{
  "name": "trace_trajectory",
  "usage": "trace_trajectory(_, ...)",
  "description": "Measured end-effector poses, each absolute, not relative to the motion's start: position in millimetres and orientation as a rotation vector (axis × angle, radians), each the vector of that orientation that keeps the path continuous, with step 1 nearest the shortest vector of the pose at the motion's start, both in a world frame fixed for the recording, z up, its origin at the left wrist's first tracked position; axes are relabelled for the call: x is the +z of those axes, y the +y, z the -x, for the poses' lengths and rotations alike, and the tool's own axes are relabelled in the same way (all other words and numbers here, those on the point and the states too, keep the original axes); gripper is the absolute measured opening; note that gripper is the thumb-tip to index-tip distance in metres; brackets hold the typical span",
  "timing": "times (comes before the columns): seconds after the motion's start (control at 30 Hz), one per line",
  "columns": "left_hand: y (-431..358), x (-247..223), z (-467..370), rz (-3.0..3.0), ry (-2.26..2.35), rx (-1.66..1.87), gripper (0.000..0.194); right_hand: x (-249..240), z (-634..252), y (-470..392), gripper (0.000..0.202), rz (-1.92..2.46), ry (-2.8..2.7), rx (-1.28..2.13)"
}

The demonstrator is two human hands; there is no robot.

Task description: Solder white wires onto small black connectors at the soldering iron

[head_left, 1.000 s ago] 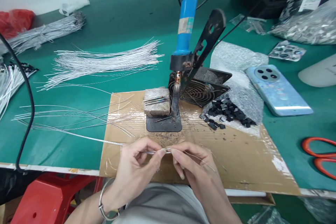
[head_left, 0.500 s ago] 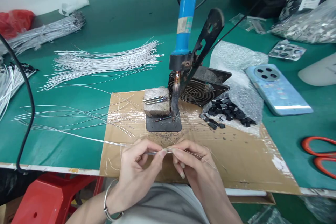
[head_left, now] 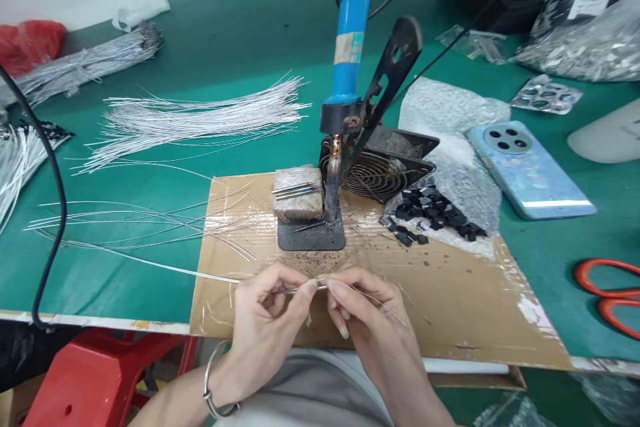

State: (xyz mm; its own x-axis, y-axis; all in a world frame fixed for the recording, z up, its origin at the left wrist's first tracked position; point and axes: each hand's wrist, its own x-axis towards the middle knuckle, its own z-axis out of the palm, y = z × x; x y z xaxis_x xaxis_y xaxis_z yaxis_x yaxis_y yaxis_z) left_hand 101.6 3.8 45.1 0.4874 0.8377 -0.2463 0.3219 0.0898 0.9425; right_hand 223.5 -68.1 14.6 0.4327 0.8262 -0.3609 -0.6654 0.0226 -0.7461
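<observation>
While pinching thin wires (head_left: 215, 277) between thumb and fingers of left hand (head_left: 273, 303) and right hand (head_left: 373, 303), holds both grips close together over the cardboard (head_left: 450, 307), near the soldering iron (head_left: 349, 47), presumably to steady the span between.

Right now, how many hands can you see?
2: the left hand and the right hand, side by side over the cardboard, both pinching thin wire. No others show.
</observation>
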Motion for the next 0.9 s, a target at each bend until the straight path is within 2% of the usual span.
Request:
trace_trajectory(0.63,6,48,-107,-1.403,1.077,0.565,0.025,16,-227,-72,0.015,1.163,-0.219,1.089)
trace_trajectory(0.9,7,52,-105,-1.364,1.022,0.516,0.025,20,-236,-70,0.013,1.236,-0.496,1.027)
